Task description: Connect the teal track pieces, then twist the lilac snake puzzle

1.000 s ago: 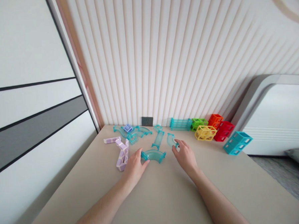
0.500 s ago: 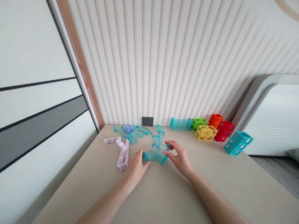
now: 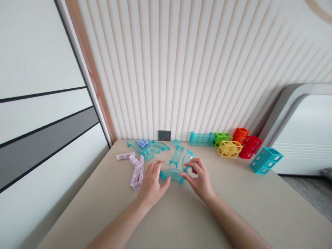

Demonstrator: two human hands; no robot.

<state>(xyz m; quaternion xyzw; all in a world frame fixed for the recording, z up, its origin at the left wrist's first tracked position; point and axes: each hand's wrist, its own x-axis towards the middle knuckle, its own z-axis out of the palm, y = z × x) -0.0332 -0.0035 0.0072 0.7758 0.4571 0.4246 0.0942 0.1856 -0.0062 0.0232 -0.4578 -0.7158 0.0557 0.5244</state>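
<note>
A curved translucent teal piece (image 3: 172, 174) lies between my hands on the beige table (image 3: 171, 221). My left hand (image 3: 153, 179) is at its left end, thumb and fingers apart, holding nothing. My right hand (image 3: 198, 176) has its thumb beside the right end of that piece. Its bent fingers are at a second curved teal piece (image 3: 186, 160), which stands out behind them; the contact is partly hidden. A straight teal piece (image 3: 176, 156) lies just behind, between the two curved ones.
Purple-and-white jointed blocks (image 3: 137, 172) lie left of my left hand. More teal pieces (image 3: 160, 145) and a small blue frame (image 3: 143, 142) are near the wall. At the right stand yellow (image 3: 230, 149), green, orange, red (image 3: 250, 146) and teal block frames (image 3: 266, 160).
The second curved piece has swung upright and to the right, apart from the straight piece. My left hand's fingers have lifted off the end of the near curved piece and spread.
</note>
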